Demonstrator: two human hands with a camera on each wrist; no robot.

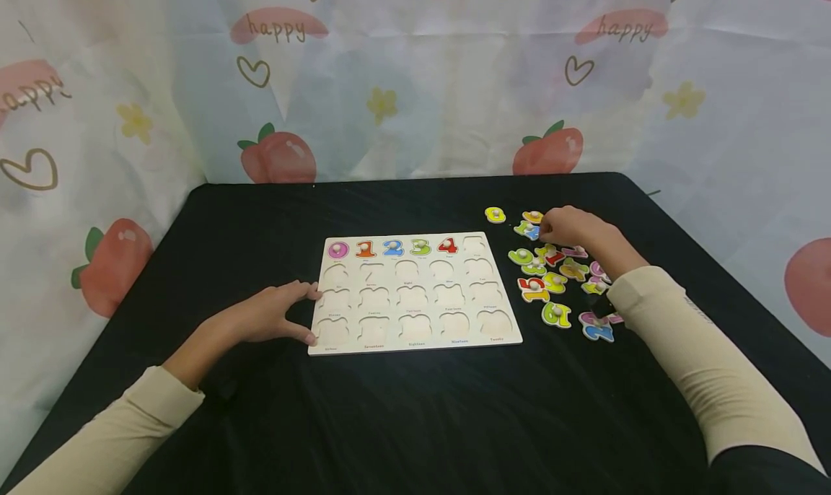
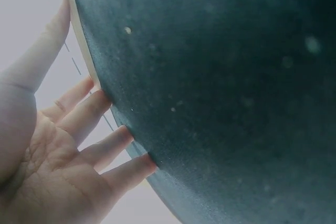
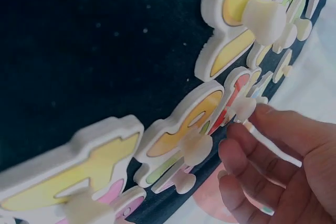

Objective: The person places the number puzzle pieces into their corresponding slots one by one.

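Observation:
A wooden number board (image 1: pixel 415 360) lies flat, with the pegged numbers 0 to 4 filling its top row from the left and bare recesses elsewhere. At its left edge my left hand (image 1: pixel 275 313) rests spread, straight fingertips and thumb touching the rim; the left wrist view shows this hand (image 2: pixel 79 177) along the edge. My right hand (image 1: pixel 574 229) is over the far part of a pile of number pieces (image 1: pixel 555 282). In the right wrist view, its thumb and curled fingers (image 3: pixel 244 156) pinch a thin number piece (image 3: pixel 275 148) seen edge-on, its numeral hidden.
Several loose pegged pieces overlap right of the board, among them a red-orange 15 (image 1: pixel 534 289) and a green-yellow piece (image 1: pixel 556 314). A yellow piece (image 1: pixel 495 215) lies apart behind the board. Black cloth (image 1: pixel 415 423) covers the table; a printed curtain (image 1: pixel 415 76) hangs behind.

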